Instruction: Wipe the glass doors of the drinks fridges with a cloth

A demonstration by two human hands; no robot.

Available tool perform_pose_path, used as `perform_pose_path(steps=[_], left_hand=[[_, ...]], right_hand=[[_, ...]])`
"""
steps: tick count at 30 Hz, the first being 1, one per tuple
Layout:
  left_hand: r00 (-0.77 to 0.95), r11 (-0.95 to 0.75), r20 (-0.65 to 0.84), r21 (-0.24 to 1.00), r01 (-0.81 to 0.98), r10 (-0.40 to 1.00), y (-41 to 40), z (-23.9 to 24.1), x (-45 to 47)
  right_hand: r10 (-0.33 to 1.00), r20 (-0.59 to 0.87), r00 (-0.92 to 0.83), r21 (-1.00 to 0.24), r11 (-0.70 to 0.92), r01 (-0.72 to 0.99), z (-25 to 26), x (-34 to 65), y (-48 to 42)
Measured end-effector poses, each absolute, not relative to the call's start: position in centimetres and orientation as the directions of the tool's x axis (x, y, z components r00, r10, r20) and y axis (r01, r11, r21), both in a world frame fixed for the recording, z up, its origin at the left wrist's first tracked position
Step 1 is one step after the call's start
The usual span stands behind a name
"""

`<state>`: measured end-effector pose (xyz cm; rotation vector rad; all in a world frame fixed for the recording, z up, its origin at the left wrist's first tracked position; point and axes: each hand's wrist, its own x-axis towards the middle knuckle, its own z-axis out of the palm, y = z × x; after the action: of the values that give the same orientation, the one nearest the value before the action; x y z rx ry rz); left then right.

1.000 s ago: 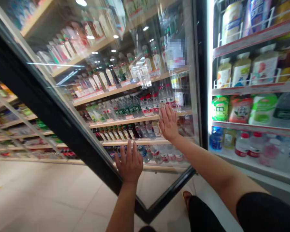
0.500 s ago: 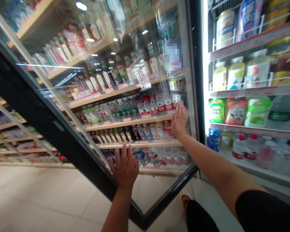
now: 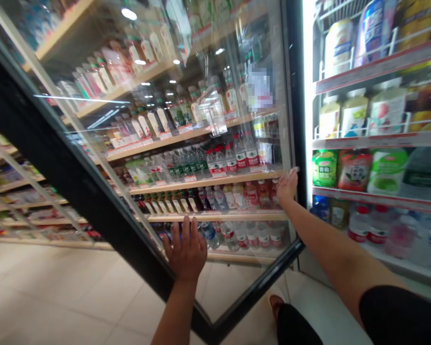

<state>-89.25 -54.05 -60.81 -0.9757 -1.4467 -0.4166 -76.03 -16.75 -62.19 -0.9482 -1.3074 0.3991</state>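
An open glass door (image 3: pixel 215 282) with a black frame stands aslant before me. My left hand (image 3: pixel 187 249) lies flat on its lower pane near the frame, fingers spread. Farther right, at the pane's edge beside the upright black frame, is my right hand (image 3: pixel 287 187). Its fingers are bent together and a little blurred. A small pale patch (image 3: pixel 295 170) shows at their tips; I cannot tell what it is. Behind the glass, shelves carry rows of bottles, among them red-capped water bottles (image 3: pixel 232 158).
To the right, the lit cooler (image 3: pixel 377 192) holds bottles and cans on several white shelves, with a green drink bottle (image 3: pixel 323 167) nearest the door. Tiled floor (image 3: pixel 75 292) spreads at the lower left. My foot (image 3: pixel 276 303) is below the door's bottom corner.
My right hand has slid right and slightly down across the glass to the frame side. My left hand keeps its place on the pane. The view has shifted slightly.
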Motion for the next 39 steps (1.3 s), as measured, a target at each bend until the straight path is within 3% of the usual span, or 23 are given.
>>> perform_pose_path(steps=[3,7,11,15,18,23,26,31,39], left_hand=[[0.140,0.559,0.941,-0.299,0.774,0.309,-54.1,-60.8,-89.2],[0.149,0.577,0.936,-0.317,0.752,0.319,-54.0,-60.8,-89.0],[0.148,0.602,0.931,-0.332,0.726,0.334,-54.0,-60.7,-88.8],[0.168,0.615,0.927,-0.351,0.706,0.336,-53.9,-60.7,-88.7],[0.178,0.610,0.926,-0.355,0.709,0.333,-53.9,-60.6,-88.7],[0.172,0.607,0.930,-0.345,0.716,0.325,-53.9,-60.5,-88.5],[0.162,0.602,0.934,-0.332,0.726,0.319,-54.0,-60.5,-88.2],[0.171,0.586,0.941,-0.317,0.746,0.293,-54.0,-60.7,-88.0],[0.302,0.497,0.934,-0.356,0.791,0.189,-54.2,-61.3,-89.1]], right_hand=[[0.759,0.567,0.320,-0.824,0.519,0.228,-63.7,-76.2,-16.7],[0.709,0.645,0.285,-0.764,0.601,0.233,-58.2,-77.4,-16.3],[0.540,0.820,0.189,-0.572,0.781,0.250,-52.2,-78.8,-19.0],[0.326,0.944,0.056,-0.329,0.908,0.259,-51.8,-79.6,-24.4],[0.190,0.982,-0.020,-0.178,0.945,0.274,-51.2,-80.0,-28.1],[0.066,0.988,-0.139,-0.035,0.977,0.210,-47.5,-81.1,-32.9],[-0.044,0.982,-0.186,0.070,0.988,0.137,-48.0,-81.8,-35.4],[-0.328,0.905,-0.272,0.354,0.934,0.052,-52.2,-82.0,-37.5],[-0.399,0.808,-0.433,0.406,0.910,-0.081,-53.3,-82.3,-40.5]])
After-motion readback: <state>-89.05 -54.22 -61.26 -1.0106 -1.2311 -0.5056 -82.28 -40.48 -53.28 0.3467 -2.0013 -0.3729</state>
